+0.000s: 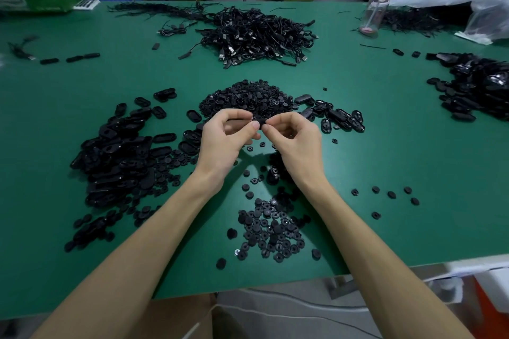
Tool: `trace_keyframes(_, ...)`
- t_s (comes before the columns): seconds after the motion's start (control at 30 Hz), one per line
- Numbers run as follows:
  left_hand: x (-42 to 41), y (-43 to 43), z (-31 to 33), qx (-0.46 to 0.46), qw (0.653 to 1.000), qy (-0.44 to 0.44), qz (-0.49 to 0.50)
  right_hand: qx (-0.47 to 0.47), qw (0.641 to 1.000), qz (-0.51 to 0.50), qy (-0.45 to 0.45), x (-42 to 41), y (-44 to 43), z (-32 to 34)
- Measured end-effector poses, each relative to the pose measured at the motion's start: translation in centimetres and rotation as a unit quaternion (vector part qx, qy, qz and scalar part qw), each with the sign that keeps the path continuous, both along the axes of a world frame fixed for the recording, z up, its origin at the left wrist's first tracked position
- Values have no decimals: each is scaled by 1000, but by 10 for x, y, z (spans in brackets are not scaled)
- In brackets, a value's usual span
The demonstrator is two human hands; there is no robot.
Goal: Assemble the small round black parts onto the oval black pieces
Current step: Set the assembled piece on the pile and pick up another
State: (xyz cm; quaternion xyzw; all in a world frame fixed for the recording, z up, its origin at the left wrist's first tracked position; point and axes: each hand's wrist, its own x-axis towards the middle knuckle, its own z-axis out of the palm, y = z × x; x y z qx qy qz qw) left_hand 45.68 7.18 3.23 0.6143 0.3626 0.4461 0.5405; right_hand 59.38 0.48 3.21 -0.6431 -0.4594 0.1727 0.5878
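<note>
Hands meet over mid-bench, left hand [225, 137] and right hand [294, 140] both pinching narrow on one small black piece [258, 119] just above the far round-part heap [248, 96]; can't tell if a round part is seated in it yet. Best bet: hold the piece steady, square the round part over its hole, press straight with the thumb, no twisting. Bare green bench [399, 151] right of the hands gives open room; oval pile [118, 151] crowds the left, and loose round parts [270, 231] lie close to the near edge, so forearms shouldn't sweep them off.

One head-worn wide-angle view looks forward and down from the near edge across the green worktop [385, 146] toward its far edge.
</note>
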Motion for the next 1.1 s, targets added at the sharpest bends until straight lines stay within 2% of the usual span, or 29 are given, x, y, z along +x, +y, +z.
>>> trace_keyframes(0.17,2,-2,1,57,998,15,-35,1,1000,-8,6,-1,-1,2)
trace_keyframes(0.3,2,-1,1,67,997,21,-36,-3,1000,-25,16,0,-2,0)
trace_keyframes(0.6,-3,3,3,51,996,36,-63,12,997,11,77,5,1,-3)
trace_keyframes(0.8,-3,5,0,66,995,67,-45,33,992,52,107,6,1,-2)
trace_keyframes(1.1,-4,6,0,1,998,23,-55,35,994,67,85,3,2,-3)
